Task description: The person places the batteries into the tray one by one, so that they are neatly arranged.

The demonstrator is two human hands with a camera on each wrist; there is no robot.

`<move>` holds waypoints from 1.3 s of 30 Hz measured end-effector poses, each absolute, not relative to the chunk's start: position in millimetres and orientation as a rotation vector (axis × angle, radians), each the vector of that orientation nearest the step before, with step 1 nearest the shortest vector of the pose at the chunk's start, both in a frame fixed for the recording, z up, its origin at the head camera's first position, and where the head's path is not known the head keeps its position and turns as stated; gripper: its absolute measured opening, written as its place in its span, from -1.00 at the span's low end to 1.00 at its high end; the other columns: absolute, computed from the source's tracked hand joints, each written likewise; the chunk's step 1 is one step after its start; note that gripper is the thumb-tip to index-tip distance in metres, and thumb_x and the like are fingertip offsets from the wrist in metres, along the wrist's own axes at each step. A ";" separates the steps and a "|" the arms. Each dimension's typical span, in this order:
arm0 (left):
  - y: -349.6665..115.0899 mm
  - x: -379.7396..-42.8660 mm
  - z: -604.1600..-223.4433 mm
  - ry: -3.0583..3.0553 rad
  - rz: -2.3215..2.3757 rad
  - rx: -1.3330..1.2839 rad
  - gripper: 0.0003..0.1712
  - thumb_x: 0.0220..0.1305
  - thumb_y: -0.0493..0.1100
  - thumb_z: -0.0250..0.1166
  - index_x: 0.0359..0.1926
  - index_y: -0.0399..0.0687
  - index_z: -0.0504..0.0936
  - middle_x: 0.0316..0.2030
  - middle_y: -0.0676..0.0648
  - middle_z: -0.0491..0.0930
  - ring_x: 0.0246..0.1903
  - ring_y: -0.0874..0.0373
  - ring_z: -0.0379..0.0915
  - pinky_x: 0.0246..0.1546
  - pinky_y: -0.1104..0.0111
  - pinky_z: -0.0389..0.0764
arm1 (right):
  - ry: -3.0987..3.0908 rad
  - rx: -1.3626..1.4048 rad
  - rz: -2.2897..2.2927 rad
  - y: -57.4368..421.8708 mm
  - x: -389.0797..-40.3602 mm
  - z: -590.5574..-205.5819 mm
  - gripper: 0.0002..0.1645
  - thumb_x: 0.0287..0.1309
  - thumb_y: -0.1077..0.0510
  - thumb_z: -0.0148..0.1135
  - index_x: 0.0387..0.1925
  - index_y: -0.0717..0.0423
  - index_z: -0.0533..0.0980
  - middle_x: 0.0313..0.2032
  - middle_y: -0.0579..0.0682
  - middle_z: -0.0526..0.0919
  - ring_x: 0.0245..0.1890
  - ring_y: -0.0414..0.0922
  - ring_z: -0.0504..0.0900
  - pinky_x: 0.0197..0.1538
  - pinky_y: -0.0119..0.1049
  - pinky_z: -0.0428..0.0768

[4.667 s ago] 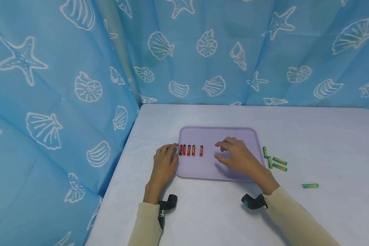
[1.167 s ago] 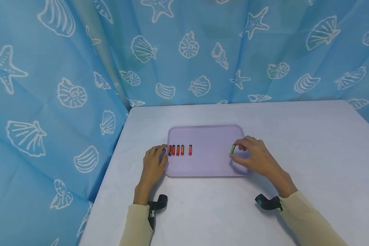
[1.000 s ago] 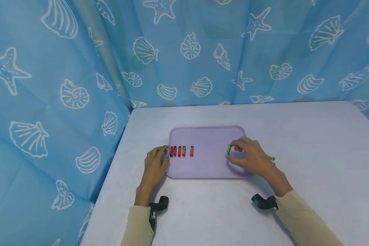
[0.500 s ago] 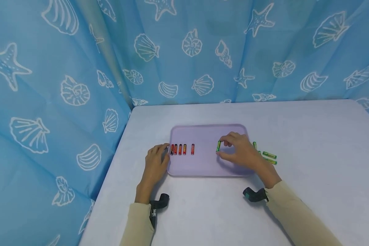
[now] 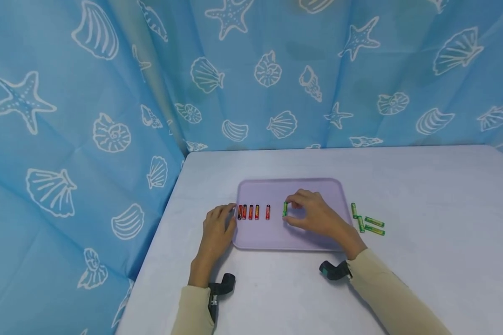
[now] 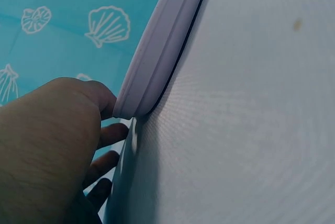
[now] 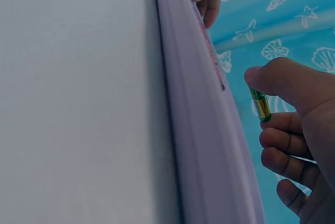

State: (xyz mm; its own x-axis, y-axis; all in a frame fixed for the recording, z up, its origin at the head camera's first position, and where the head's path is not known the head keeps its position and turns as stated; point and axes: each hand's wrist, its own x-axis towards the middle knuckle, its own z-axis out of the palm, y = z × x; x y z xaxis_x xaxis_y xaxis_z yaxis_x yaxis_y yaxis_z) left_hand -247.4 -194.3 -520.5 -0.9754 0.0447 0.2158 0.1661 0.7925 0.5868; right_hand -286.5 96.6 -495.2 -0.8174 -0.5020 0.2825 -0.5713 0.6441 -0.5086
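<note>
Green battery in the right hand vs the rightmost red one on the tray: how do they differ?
Color: the held battery is green and yellow; the rightmost red battery is mainly red.
Support: the held battery is pinched in the right hand; the red battery lies on the tray, untouched.
Shared: both are slim cylinders.

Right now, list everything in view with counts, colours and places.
Curtain: count unclear, blue with white shells, behind and left.
Table: one, white, before the curtain.
Tray: one, purple, on the table.
Red batteries: five, red and black, on the tray's left.
Loose batteries: four, green and yellow, right of the tray.
Held battery: one, green and yellow, above the tray.
Wrist devices: two, black, at the wrists.
Sleeves: two, beige, both arms.
Left hand: one, bare, at the tray's left edge.
Right hand: one, bare, pinching the held battery.
</note>
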 end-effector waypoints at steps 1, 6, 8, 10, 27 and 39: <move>-194.0 -247.7 -520.6 -2.793 -0.933 -0.170 -0.54 0.48 -0.13 0.10 0.35 0.00 0.47 0.22 -0.11 0.46 0.33 -0.14 0.19 0.37 -0.07 0.13 | -2.746 0.905 0.908 95.5 -286.9 -496.3 -0.53 0.10 -0.06 0.48 -0.01 0.08 0.61 -0.26 -0.07 0.54 -0.20 -0.09 0.47 0.00 -0.05 0.36; -194.0 -248.3 -521.0 -2.805 -0.901 -0.175 -0.54 0.49 -0.13 0.11 0.35 0.01 0.47 0.22 -0.11 0.46 0.33 -0.12 0.19 0.37 -0.06 0.14 | -2.735 0.937 0.905 89.4 -289.3 -500.7 -0.54 0.09 -0.05 0.48 -0.03 0.08 0.61 -0.27 -0.08 0.54 -0.20 -0.12 0.47 0.01 -0.07 0.35; -194.0 -248.5 -521.1 -2.809 -0.894 -0.172 -0.54 0.49 -0.12 0.11 0.35 0.01 0.47 0.23 -0.11 0.45 0.33 -0.12 0.18 0.37 -0.07 0.13 | -2.741 0.936 0.899 87.2 -289.9 -501.9 -0.54 0.10 -0.06 0.48 -0.03 0.07 0.61 -0.27 -0.10 0.54 -0.20 -0.14 0.47 0.02 -0.08 0.35; -193.9 -248.7 -520.5 -2.816 -0.896 -0.163 -0.53 0.49 -0.11 0.10 0.36 0.01 0.46 0.23 -0.11 0.45 0.34 -0.12 0.17 0.38 -0.06 0.12 | -2.755 0.929 0.890 84.6 -290.8 -502.3 -0.53 0.10 -0.07 0.47 -0.02 0.07 0.61 -0.26 -0.11 0.54 -0.20 -0.15 0.46 0.02 -0.09 0.35; -192.4 -248.8 -520.3 -2.813 -0.894 -0.147 -0.53 0.49 -0.10 0.10 0.36 0.02 0.46 0.24 -0.09 0.45 0.34 -0.09 0.17 0.38 -0.04 0.12 | -2.776 0.964 0.842 68.8 -302.9 -511.3 -0.48 0.09 -0.08 0.48 -0.02 0.14 0.62 -0.29 -0.15 0.53 -0.22 -0.18 0.48 0.00 -0.09 0.36; -192.7 -248.2 -519.7 -2.838 -0.875 -0.130 -0.53 0.49 -0.10 0.10 0.37 0.03 0.45 0.26 -0.08 0.43 0.37 -0.07 0.15 0.40 -0.02 0.12 | -2.775 0.979 0.845 58.3 -303.2 -510.8 -0.47 0.10 -0.08 0.47 -0.01 0.18 0.62 -0.29 -0.12 0.53 -0.22 -0.15 0.47 -0.05 -0.11 0.36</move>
